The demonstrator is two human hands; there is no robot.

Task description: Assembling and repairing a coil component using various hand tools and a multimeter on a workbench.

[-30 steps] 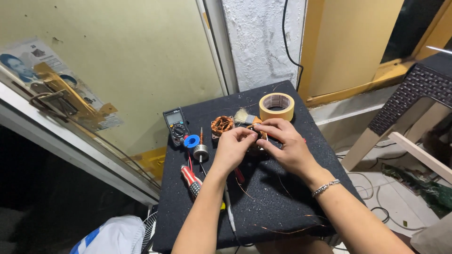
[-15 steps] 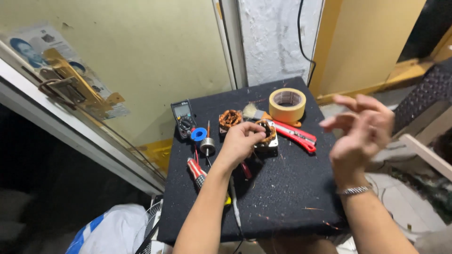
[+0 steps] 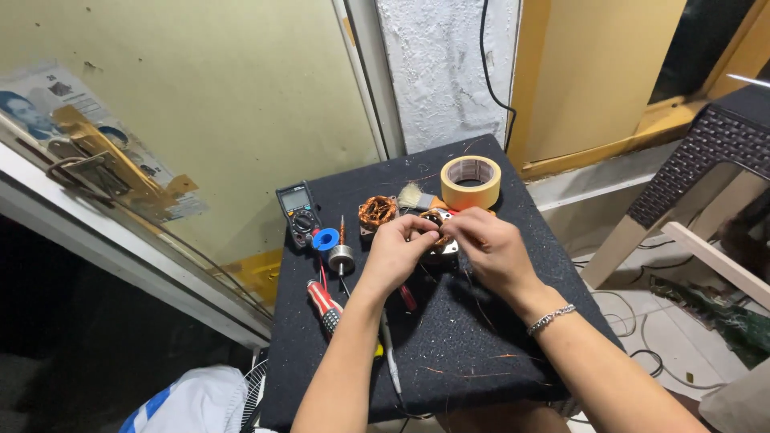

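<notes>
Pinching motor stator point(image 3: 439, 232), left hand point(image 3: 399, 255), right hand point(image 3: 491, 248)

Shiny copper wire is gleaming on the metal stator point(image 3: 439, 232), lying on the table's point(image 3: 481, 337) rough, matt black felt-like cloth.

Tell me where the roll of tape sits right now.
In the head view, the roll of tape lies flat at the far right of the black work surface, just beyond the right hand and beside the small brush.
</notes>
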